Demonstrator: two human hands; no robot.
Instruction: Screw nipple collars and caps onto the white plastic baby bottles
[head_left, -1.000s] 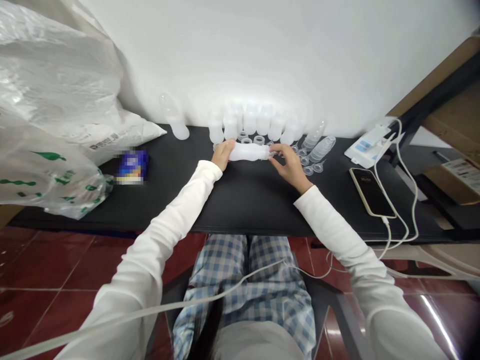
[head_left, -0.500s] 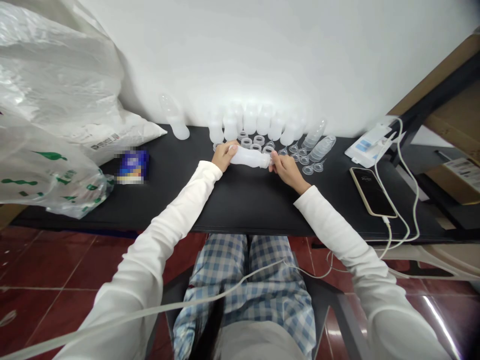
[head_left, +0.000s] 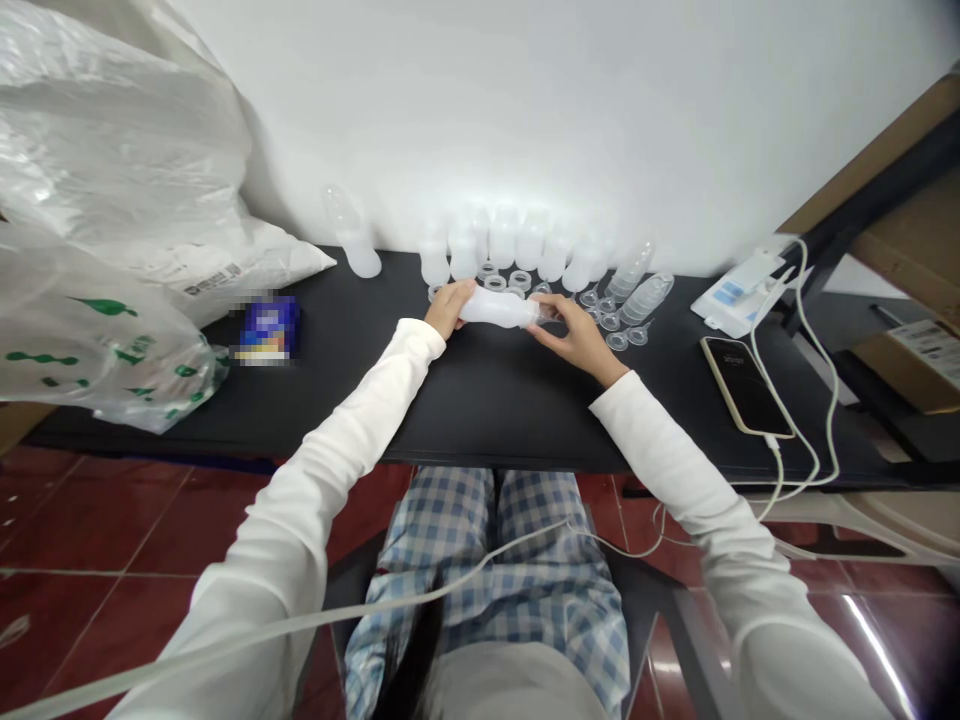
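Note:
A translucent white baby bottle (head_left: 495,308) lies sideways between my hands above the front part of the black table. My left hand (head_left: 450,308) is wrapped around its base end. At the neck end on the right, my right hand (head_left: 574,335) closes its thumb and fingers around the collar, where a clear teat pokes out. Just behind the held bottle are several ring collars (head_left: 519,280), partly hidden by it. Several clear teats (head_left: 609,321) lie flat right of my right hand.
Several bottles (head_left: 502,240) stand along the wall, with a capped bottle (head_left: 360,255) farther left. Stacked clear caps (head_left: 646,298) lean at right. A phone (head_left: 745,385) with a white cable, plastic bags (head_left: 150,340) and a blue packet (head_left: 268,328) occupy the sides.
My right hand has shifted its grip at the bottle's neck, with thumb and fingers spread wider around the collar. My left hand stays on the base.

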